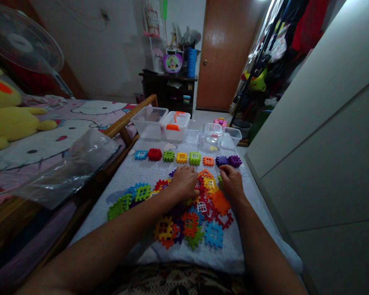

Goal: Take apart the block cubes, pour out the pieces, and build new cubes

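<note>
A heap of colourful plastic interlocking block pieces (190, 223) lies on the cloth in front of me, square with toothed edges, some with window grids. My left hand (185, 182) reaches palm down over the heap, its fingers bent and thumb apart; no held piece shows. At the heap's right side, my right hand (232, 180) has its fingers curled together. A small green piece (219, 179) shows beside its fingers, but I cannot tell whether they grip it. Behind the hands runs a row of same-coloured stacks, including a red stack (154, 154) and a purple stack (234, 161).
At the table's far end stand an open clear bin (149, 123), a lidded box with orange latches (178, 128) and smaller clear containers (213, 133). A wooden bed rail (129, 116) borders the left, with a plastic bag (80, 168). A white cabinet (320, 135) flanks the right.
</note>
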{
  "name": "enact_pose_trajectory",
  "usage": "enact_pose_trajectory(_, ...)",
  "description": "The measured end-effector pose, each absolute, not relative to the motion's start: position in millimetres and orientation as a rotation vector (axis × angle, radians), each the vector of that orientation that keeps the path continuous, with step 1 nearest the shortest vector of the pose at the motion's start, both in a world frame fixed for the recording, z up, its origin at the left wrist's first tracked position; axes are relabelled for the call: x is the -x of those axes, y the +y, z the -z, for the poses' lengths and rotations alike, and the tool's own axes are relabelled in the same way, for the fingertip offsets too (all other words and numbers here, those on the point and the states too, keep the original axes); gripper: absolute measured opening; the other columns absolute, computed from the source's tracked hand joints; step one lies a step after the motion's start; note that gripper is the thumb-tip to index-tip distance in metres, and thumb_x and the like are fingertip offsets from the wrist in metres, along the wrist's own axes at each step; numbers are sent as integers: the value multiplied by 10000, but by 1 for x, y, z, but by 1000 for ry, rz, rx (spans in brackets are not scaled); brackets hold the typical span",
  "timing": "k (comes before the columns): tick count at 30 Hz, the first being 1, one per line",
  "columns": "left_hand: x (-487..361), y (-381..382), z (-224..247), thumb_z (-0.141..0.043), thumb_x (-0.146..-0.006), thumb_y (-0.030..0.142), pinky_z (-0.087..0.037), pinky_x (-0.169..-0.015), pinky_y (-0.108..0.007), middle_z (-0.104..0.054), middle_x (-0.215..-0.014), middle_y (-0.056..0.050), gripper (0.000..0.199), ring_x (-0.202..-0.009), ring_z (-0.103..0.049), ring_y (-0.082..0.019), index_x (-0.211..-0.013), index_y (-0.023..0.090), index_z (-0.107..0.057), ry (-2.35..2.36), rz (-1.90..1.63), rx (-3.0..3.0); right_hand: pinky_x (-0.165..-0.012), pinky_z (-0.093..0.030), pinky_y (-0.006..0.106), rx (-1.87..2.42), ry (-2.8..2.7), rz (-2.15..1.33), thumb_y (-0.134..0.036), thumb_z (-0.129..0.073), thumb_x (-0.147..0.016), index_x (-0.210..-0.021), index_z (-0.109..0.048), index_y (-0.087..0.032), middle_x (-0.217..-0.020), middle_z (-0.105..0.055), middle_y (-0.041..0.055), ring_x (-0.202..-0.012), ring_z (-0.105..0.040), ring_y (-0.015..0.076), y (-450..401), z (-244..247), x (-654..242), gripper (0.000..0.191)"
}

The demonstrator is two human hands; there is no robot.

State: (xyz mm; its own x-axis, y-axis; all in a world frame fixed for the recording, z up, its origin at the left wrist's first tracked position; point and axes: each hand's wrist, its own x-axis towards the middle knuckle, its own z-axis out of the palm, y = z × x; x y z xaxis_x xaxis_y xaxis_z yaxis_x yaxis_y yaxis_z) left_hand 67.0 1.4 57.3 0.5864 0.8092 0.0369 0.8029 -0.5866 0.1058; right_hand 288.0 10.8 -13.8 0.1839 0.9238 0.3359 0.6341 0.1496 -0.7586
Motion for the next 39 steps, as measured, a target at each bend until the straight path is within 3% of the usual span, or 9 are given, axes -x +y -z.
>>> enact_pose_trajectory(11, -76, 2, -56, -713, -703, 394, -442, -912, -454, -698, -1032, -134, 338, -1005, -614, -315, -943, 157, -712, 1336, -33, -2861, -776, -493, 335, 1594, -1496, -409, -335, -495, -804, -891, -725, -160, -876, -741, 95, -799, -662, 222, 14, 21, -290, 302)
enact_pose_trajectory(16, -68, 9, -57, -705, -715, 470, -434, -921, -442, -702, -980, -112, 361, -984, -612, -306, -915, 170, -701, 1291, -175, -2868, -776, -494, 325, 1635, -1494, -423, -329, -483, -793, -884, -724, -162, -870, -747, 89, -795, -669, 218, 13, 19, -292, 307)
enact_pose_trajectory(19, -49, 20, -63, -691, -732, 512, -429, -934, -435, -698, -1010, -100, 421, -997, -614, -298, -988, 178, -690, 1370, -296, -2781, -787, -496, 327, 1681, -1505, -405, -324, -474, -790, -882, -724, -164, -874, -751, 90, -794, -669, 218, 12, 19, -293, 310)
enact_pose_trajectory(23, 2, 50, -69, -702, -721, 445, -423, -962, -423, -684, -1075, -107, 459, -1046, -600, -296, -1087, 170, -665, 1590, -393, -2691, -789, -498, 334, 1738, -1560, -396, -319, -483, -781, -864, -731, -172, -886, -758, 96, -812, -675, 226, 11, 20, -295, 299)
enact_pose_trajectory(30, 91, 124, -72, -696, -694, 375, -445, -954, -335, -669, -1161, -97, 513, -1072, -605, -261, -1166, 177, -661, 1716, -224, -2619, -811, -501, 343, 1787, -1617, -401, -330, -484, -778, -903, -736, -163, -927, -759, 110, -845, -689, 235, 14, 23, -298, 327)
enact_pose_trajectory(39, 107, 160, -67, -669, -620, 264, -474, -845, -279, -700, -1127, -72, 491, -1016, -635, -245, -1102, 180, -698, 1625, 72, -2522, -832, -502, 367, 1799, -1664, -399, -345, -469, -793, -966, -729, -148, -960, -756, 125, -879, -695, 256, 15, 29, -301, 370)
